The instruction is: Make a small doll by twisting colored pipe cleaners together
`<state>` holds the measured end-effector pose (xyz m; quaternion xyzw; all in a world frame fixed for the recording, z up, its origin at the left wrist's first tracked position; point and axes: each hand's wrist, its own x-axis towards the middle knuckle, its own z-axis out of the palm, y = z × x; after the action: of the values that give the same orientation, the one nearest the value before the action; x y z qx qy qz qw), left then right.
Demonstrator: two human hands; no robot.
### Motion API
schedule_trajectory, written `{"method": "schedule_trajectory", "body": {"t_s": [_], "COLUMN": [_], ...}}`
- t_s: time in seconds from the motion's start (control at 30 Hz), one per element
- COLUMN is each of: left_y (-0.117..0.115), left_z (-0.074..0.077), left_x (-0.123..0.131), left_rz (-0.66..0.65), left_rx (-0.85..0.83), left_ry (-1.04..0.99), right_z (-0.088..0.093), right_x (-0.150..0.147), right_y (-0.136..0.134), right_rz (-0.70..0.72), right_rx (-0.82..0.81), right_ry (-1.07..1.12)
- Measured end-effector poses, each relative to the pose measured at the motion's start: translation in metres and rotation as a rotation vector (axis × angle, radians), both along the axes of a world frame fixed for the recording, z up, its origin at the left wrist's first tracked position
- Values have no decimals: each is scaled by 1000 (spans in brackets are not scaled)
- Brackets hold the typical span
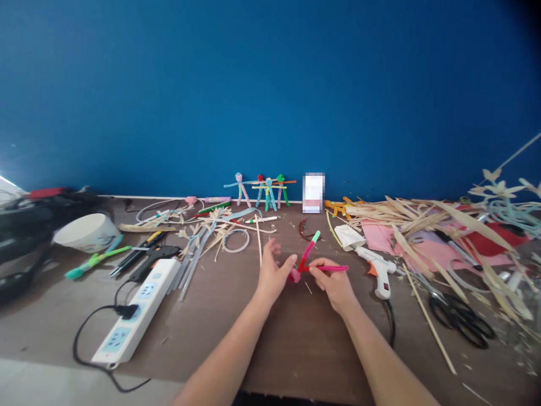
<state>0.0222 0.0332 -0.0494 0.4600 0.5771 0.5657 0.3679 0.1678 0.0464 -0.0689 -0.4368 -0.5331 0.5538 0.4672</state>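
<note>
At the left of the brown table [296, 352], a white ceramic bowl [87, 234] is sitting near the edge, while a black glue gun [152, 256] is lying just beside a white power strip [137, 310] with a black plug [127, 311] pushed into it. Farther along, pale straw strips [215, 234] are lying in a loose scatter, and small pipe-cleaner figures [264, 192] are standing in a row against the blue wall [270, 84].

In the middle, near me, my left hand [274, 276] is rising with its fingers spread, its thumb meeting a pink tuft [294, 275] at the bend of a V-shaped magenta pipe cleaner [307, 255]. I cannot tell whether that hand is gripping. Just beside it, apart from it, my right hand [332, 285] is clamping the pipe cleaner's long arm between thumb and fingers, while the mint-tipped arm is pointing far.

To the right, a white hot glue gun [378, 270] is lying near pink paper [401, 239], heaped straw strips [422, 223] are covering the far corner, and black-handled scissors [459, 318] are resting nearer me.
</note>
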Motion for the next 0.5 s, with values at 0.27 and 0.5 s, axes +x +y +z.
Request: {"method": "schedule_trajectory", "body": {"t_s": [0.27, 0.5], "left_y": [28, 106], "left_z": [30, 31], "left_x": [-32, -119], "left_rz": [-20, -118], "left_rx": [208, -200], "left_ry": [792, 1247], "right_z": [-3, -2], "right_x": [-3, -4], "right_y": [1, 3], "right_rz": [28, 36], "right_rx": [-66, -139], "right_ry": [99, 198]}}
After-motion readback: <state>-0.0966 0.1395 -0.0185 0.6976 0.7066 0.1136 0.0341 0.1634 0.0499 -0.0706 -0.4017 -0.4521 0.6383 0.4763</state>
